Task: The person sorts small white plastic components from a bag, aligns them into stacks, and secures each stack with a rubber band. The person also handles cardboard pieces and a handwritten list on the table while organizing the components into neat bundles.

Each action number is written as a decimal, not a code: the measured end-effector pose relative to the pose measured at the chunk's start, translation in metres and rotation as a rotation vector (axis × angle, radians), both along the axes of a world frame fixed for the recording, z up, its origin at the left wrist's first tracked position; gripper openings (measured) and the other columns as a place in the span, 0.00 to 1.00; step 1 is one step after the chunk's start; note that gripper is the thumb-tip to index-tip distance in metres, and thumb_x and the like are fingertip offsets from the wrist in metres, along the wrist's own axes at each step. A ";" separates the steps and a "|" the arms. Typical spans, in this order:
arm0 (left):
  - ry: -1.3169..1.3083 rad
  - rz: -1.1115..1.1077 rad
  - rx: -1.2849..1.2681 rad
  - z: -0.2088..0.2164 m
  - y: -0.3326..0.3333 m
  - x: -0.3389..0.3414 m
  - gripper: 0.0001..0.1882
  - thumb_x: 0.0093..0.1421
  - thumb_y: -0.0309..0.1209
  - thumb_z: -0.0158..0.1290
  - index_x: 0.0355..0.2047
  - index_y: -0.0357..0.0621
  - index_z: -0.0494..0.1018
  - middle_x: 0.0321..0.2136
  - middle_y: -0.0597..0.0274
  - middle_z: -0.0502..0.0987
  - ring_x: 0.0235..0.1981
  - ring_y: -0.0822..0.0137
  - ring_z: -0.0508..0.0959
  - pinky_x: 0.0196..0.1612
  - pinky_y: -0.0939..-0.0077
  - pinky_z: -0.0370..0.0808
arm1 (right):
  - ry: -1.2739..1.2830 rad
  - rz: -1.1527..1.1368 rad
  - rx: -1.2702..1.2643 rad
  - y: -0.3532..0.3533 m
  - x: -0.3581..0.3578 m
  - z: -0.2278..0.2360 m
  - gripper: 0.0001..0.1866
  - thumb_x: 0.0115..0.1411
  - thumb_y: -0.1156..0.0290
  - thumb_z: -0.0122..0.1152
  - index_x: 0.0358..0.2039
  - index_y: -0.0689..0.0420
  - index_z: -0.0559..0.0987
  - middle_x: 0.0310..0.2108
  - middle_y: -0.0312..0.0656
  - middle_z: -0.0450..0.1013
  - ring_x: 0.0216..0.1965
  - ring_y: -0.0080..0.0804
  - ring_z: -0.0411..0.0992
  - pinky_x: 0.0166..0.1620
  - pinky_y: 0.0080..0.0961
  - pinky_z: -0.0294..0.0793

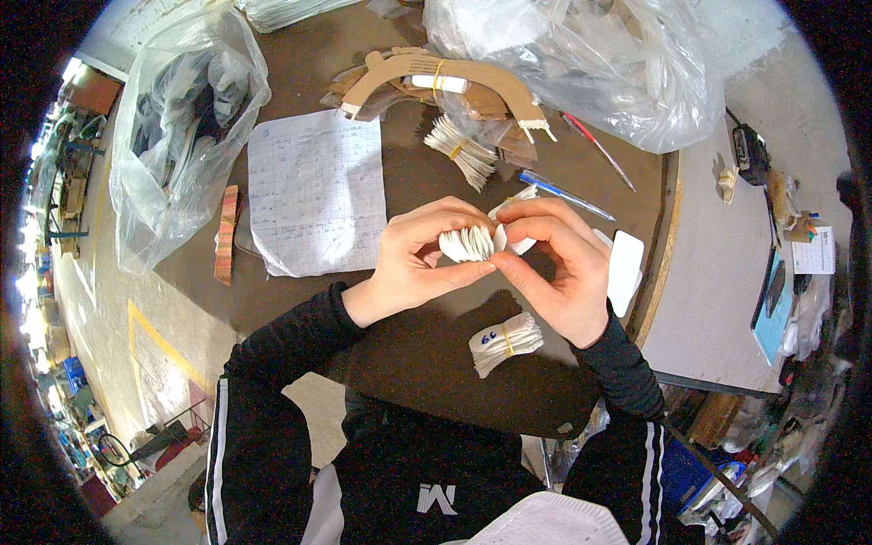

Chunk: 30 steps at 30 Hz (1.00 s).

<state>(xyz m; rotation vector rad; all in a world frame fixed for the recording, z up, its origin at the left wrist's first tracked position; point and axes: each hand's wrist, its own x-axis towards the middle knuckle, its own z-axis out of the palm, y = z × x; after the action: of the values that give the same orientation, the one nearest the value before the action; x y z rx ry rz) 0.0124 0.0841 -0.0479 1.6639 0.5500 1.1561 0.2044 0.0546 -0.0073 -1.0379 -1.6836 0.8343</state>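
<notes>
- I see my left hand (413,263) curled shut around a fanned stack of small white card pieces (468,243), thumb below and fingers over the top, held above the round dark brown surface (427,354).
- My right hand (554,268) meets it from the other side, fingertips pinched closed on the stack's right edge, where a few white pieces stick out above the thumb.
- Judging by what lies about, some of the work looks done: one white bundle bound with a yellow rubber band (505,342) lies on the surface just below my right wrist, and a second banded white bundle (461,150) lies farther off, near the curved brown cardboard pieces (436,77).
- The stack in my hands shows no band that I can make out, so I judge it unfinished.
- A loose white rounded card (625,271) lies beside my right hand.
- A handwritten squared paper sheet (316,191) lies left of my hands, a blue pen (565,193) and a red pen (598,147) beyond them, and clear plastic bags (581,64) at the far edge.
</notes>
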 end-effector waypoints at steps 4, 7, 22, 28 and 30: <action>-0.023 -0.013 -0.010 -0.001 0.000 0.000 0.17 0.50 0.21 0.65 0.41 0.33 0.76 0.41 0.56 0.76 0.40 0.71 0.77 0.40 0.80 0.72 | 0.013 0.000 -0.021 0.000 -0.001 0.002 0.09 0.49 0.80 0.67 0.32 0.60 0.77 0.39 0.44 0.75 0.39 0.36 0.76 0.40 0.27 0.75; -0.018 -0.019 -0.008 -0.002 0.000 0.001 0.17 0.50 0.21 0.65 0.41 0.32 0.76 0.41 0.55 0.76 0.41 0.71 0.76 0.41 0.80 0.72 | 0.106 -0.044 -0.085 -0.002 -0.004 0.002 0.08 0.50 0.81 0.65 0.32 0.60 0.77 0.39 0.44 0.75 0.39 0.37 0.76 0.40 0.27 0.75; 0.013 -0.077 -0.124 -0.005 0.000 -0.002 0.17 0.52 0.24 0.65 0.42 0.33 0.75 0.41 0.57 0.75 0.41 0.72 0.75 0.41 0.82 0.72 | -0.118 -0.023 0.077 -0.001 -0.001 0.007 0.07 0.49 0.79 0.67 0.30 0.60 0.78 0.42 0.45 0.75 0.41 0.32 0.75 0.42 0.24 0.73; -0.005 -0.085 -0.158 -0.003 0.000 -0.001 0.17 0.52 0.24 0.65 0.42 0.33 0.75 0.41 0.57 0.75 0.42 0.72 0.75 0.42 0.82 0.72 | -0.061 0.004 -0.020 -0.001 -0.001 0.006 0.06 0.51 0.80 0.66 0.29 0.61 0.78 0.41 0.44 0.75 0.42 0.30 0.75 0.42 0.23 0.73; -0.004 -0.083 -0.167 -0.002 0.000 -0.001 0.17 0.52 0.24 0.65 0.42 0.33 0.75 0.41 0.58 0.75 0.42 0.72 0.75 0.42 0.81 0.73 | -0.010 0.034 -0.049 0.001 0.000 0.001 0.05 0.53 0.81 0.65 0.30 0.61 0.78 0.41 0.44 0.75 0.42 0.29 0.74 0.42 0.22 0.73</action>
<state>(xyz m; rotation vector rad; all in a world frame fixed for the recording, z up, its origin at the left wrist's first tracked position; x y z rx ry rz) 0.0114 0.0839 -0.0502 1.5262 0.5548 1.0255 0.2049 0.0557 -0.0066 -1.0511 -1.7005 0.8981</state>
